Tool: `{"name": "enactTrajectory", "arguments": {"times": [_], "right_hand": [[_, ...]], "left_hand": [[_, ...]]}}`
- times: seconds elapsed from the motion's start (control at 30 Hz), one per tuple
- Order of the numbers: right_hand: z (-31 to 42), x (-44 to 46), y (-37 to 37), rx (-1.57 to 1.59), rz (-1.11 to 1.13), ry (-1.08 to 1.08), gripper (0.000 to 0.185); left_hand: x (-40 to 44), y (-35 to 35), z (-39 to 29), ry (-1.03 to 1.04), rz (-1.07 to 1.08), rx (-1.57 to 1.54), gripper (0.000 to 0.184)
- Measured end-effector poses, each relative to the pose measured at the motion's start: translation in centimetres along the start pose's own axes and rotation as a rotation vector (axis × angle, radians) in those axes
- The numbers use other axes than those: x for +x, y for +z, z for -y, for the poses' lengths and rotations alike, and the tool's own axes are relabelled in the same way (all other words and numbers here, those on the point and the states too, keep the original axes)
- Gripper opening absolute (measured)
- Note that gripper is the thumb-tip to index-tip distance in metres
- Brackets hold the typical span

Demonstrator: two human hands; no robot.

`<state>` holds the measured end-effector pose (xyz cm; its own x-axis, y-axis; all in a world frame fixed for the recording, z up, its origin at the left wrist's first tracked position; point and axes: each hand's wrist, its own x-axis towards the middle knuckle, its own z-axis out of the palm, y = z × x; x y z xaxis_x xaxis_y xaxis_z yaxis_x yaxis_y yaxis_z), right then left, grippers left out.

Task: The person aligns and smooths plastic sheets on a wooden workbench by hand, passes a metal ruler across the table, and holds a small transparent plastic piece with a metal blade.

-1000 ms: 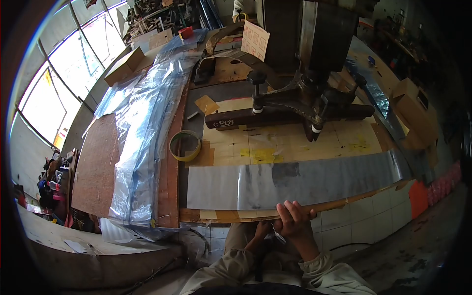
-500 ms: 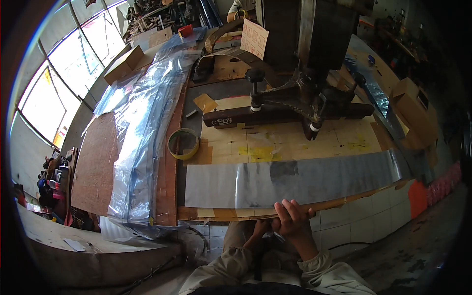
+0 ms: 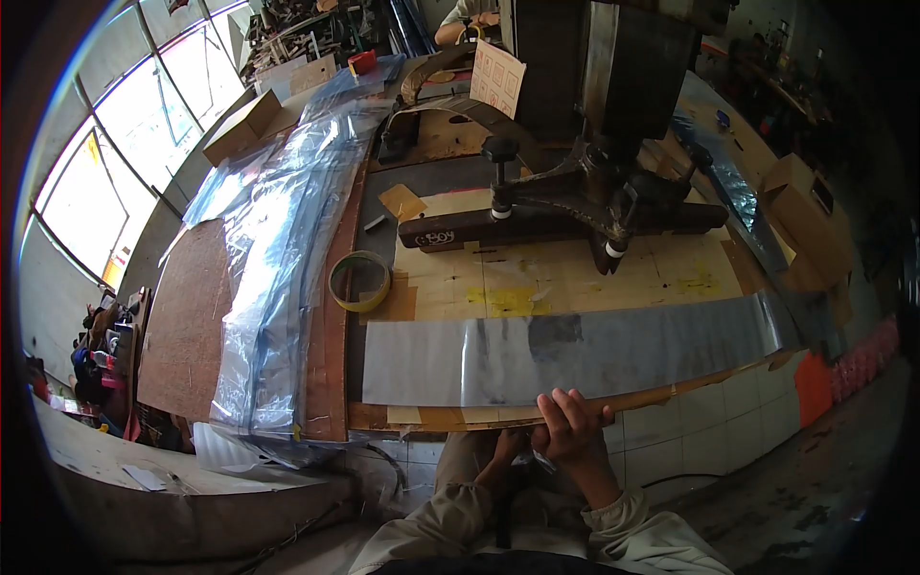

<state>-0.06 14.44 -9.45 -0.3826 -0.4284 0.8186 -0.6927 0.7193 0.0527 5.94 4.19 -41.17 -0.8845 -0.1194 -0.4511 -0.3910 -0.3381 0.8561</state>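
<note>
My right hand (image 3: 575, 436) is at the table's front edge, its fingertips resting over the border of a long grey sheet (image 3: 498, 359), fingers apart. Below the edge, close beside it, my left hand (image 3: 503, 452) is partly hidden and its fingers are hard to make out. Something small and shiny lies between the hands, too unclear to name. Behind the sheet is a pale board (image 3: 565, 278) with yellow marks, under a dark metal bar (image 3: 460, 233) of the machine. A tape roll (image 3: 360, 282) lies to the left.
Clear plastic film (image 3: 278, 259) covers part of a brown board on the left. A cardboard box (image 3: 241, 129) is at the back left, another box (image 3: 805, 225) at the right. Across the table, another person's arm (image 3: 455, 29) shows beside the machine column (image 3: 637, 72).
The other person's arm has come further into view at the back. My hands stay in nearly the same place.
</note>
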Motion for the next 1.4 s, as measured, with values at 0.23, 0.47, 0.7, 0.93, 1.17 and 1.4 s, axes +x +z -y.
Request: {"name": "enactTrajectory", "arguments": {"times": [0.23, 0.47, 0.7, 0.93, 1.17, 1.4], "right_hand": [[-0.1, 0.0, 0.1, 0.007, -0.016, -0.008, 0.035], [-0.1, 0.1, -0.1, -0.002, 0.007, -0.011, 0.035], [-0.3, 0.4, -0.9, -0.038, 0.082, -0.036, 0.035], [-0.1, 0.4, -0.7, -0.028, 0.054, -0.032, 0.036], [-0.1, 0.6, -1.1, -0.036, 0.083, -0.03, 0.036], [0.3, 0.8, -2.1, 0.019, 0.181, 0.021, 0.039]], "left_hand": [[-0.1, 0.2, 0.2, -0.016, 0.017, -0.009, 0.03], [-0.2, 0.1, 0.0, -0.034, 0.03, -0.009, 0.029], [-0.6, 0.3, -0.5, -0.041, 0.051, -0.018, 0.029], [-0.9, 0.3, -0.6, -0.034, 0.08, -0.035, 0.028], [-1.4, 0.2, -1.6, -0.014, 0.113, -0.053, 0.028], [-0.8, -0.3, -1.7, -0.007, 0.01, -0.139, 0.047]]}}
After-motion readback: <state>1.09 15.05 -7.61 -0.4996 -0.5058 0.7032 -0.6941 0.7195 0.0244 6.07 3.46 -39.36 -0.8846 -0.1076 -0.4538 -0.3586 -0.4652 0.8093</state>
